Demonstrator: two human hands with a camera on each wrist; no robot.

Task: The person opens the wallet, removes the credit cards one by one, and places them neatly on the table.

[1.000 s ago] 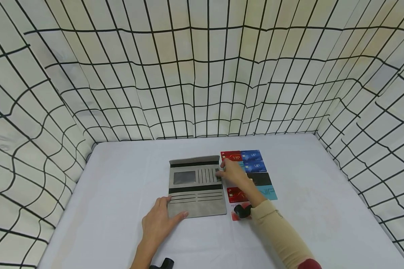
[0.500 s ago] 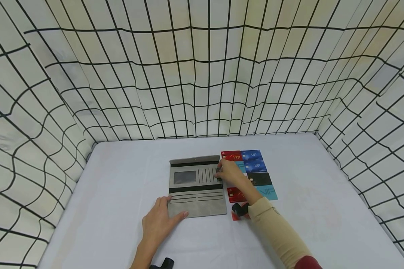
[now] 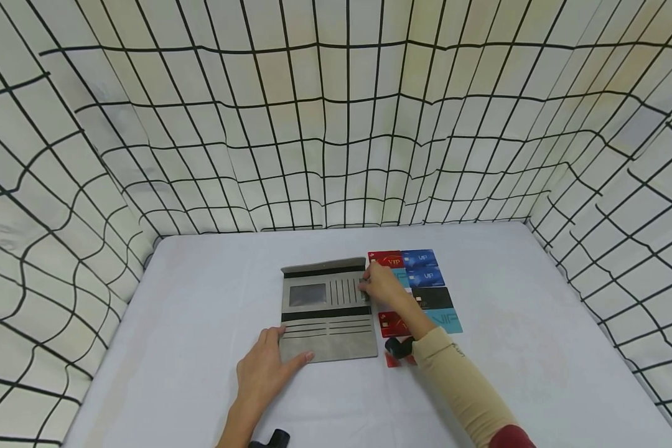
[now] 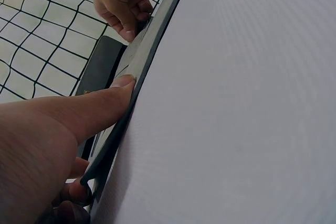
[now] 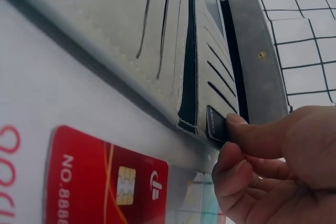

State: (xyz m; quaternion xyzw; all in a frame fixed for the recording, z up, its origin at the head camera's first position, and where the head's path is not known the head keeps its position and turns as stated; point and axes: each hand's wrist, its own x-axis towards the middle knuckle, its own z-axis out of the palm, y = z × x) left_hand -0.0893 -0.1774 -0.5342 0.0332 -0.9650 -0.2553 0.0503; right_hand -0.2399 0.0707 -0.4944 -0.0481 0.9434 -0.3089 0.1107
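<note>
An opened grey wallet (image 3: 336, 349) with several card slots and a clear window lies flat on the white table. My left hand (image 3: 264, 368) grips its lower left corner; in the left wrist view the thumb presses on top and fingers curl by the edge. At the wallet's right edge my right hand (image 3: 387, 289) pinches a small black card (image 5: 216, 124) between thumb and fingers. Part of that card sits inside a slot in the right wrist view, its outer end showing. Curled fingers hide some of it.
Several cards lie in columns right of the wallet: a red VIP card (image 3: 386, 259), blue cards (image 3: 424, 276), a black card (image 3: 432, 298) and a light blue card (image 3: 445, 320). The right forearm covers some. Black netting (image 3: 336, 149) hangs around the table (image 3: 201, 298).
My right hand has shifted slightly to the left and back to the right, still pinching the black card at the slot. The left hand and the wallet have hardly moved.
</note>
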